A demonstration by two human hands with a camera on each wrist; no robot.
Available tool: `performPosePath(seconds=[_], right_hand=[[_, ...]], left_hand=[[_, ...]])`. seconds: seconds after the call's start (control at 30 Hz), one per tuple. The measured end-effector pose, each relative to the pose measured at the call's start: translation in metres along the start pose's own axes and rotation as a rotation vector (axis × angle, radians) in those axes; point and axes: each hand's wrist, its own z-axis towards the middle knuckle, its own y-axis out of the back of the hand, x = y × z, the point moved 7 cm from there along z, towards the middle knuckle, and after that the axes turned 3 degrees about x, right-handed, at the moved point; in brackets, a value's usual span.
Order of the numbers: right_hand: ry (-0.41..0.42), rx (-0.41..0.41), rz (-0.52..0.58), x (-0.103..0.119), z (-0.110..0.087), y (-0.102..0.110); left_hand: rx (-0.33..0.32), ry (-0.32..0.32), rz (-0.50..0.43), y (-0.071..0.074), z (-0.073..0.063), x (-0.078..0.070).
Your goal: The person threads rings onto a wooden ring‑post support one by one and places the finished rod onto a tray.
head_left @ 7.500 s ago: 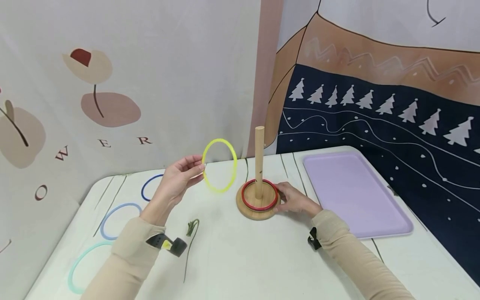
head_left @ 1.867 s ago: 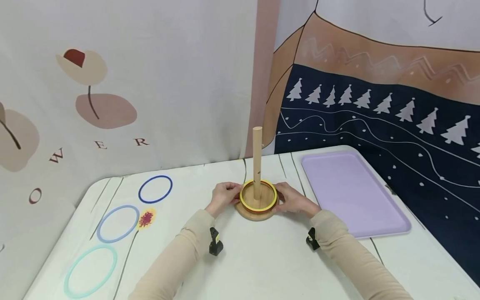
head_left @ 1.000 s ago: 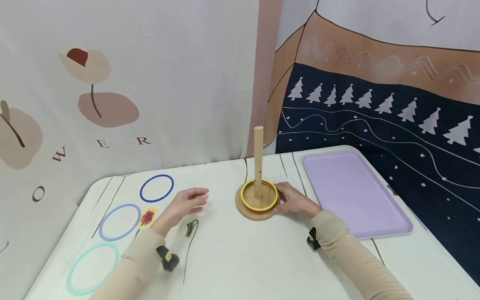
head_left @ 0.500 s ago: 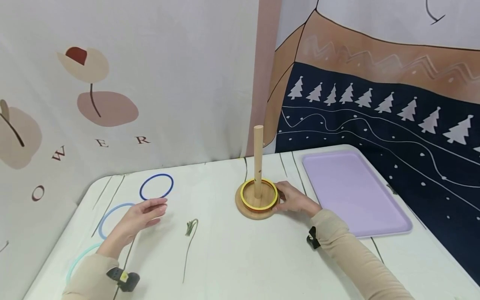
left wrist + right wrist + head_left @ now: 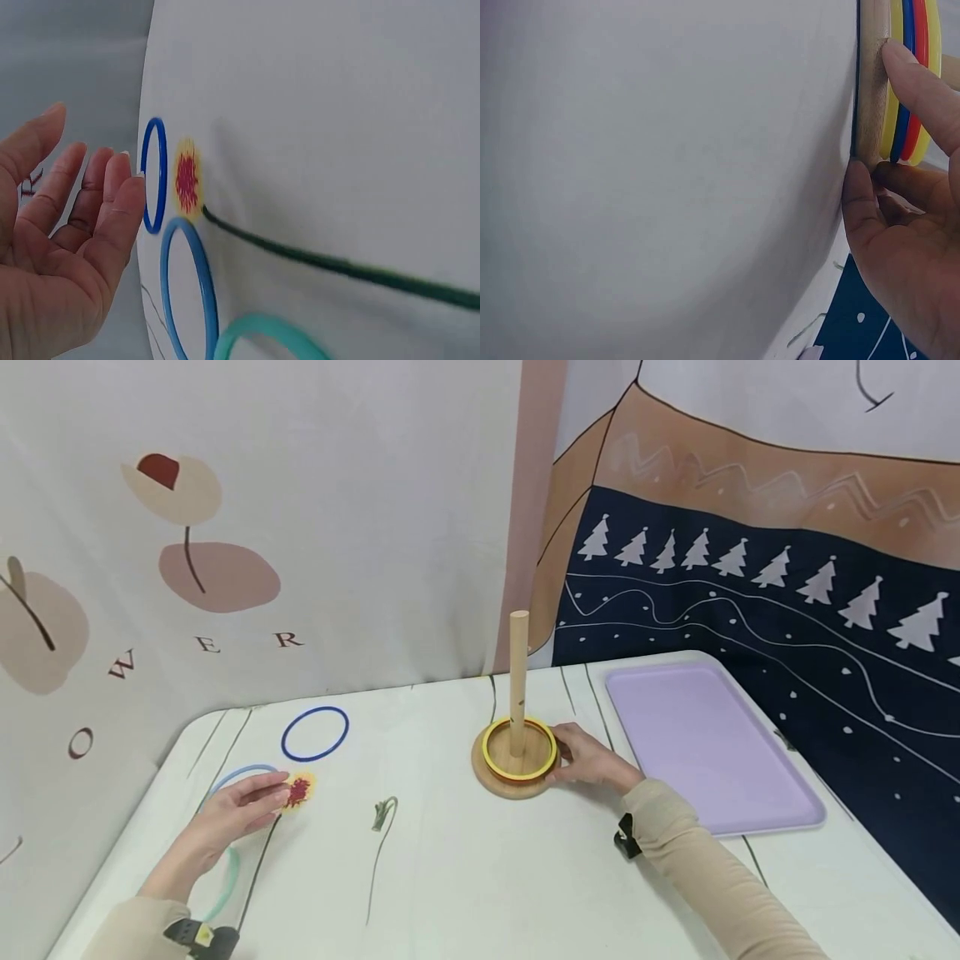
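Note:
My left hand (image 5: 232, 818) hovers over the left of the table, fingers loosely extended and holding nothing. Under it lies a light blue ring (image 5: 203, 277), partly hidden in the head view. A turquoise ring (image 5: 232, 877) lies nearer, largely covered by the left wrist. Farther back is a dark blue ring (image 5: 321, 708). At table centre stands a wooden ring stand (image 5: 518, 677) with an upright peg. My right hand (image 5: 588, 758) grips its round base (image 5: 871, 112) by the edge. Several stacked rings circle the peg, a yellow ring (image 5: 934, 45) on top and a red ring (image 5: 920, 60) below.
A lilac tray (image 5: 712, 743) lies on the right of the table, beyond the right hand. The white tablecloth (image 5: 465, 868) has printed flowers and stems. Behind the table hang a pale printed cloth (image 5: 375, 527) and a dark one with trees (image 5: 750, 610).
The left hand brought the yellow ring to the stand and let it go around the peg. It then moved left and nearer, to above the light blue ring. The right hand stayed at the base.

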Motion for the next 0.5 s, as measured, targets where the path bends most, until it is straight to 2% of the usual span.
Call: performPosePath(seconds=[0.17,0.37,0.5], right_hand=[[-0.004,-0.003,-0.010,-0.001,0.000,0.000],[-0.008,0.002,-0.012,-0.003,0.002,0.001],[-0.005,0.002,-0.008,-0.003,0.001,0.000]], left_hand=[[-0.021,0.021,-0.038,0.014,-0.006,0.010],[-0.073,0.061,0.010,0.031,-0.013,0.024],[-0.101,0.056,0.023,0.042,-0.020,0.031]])
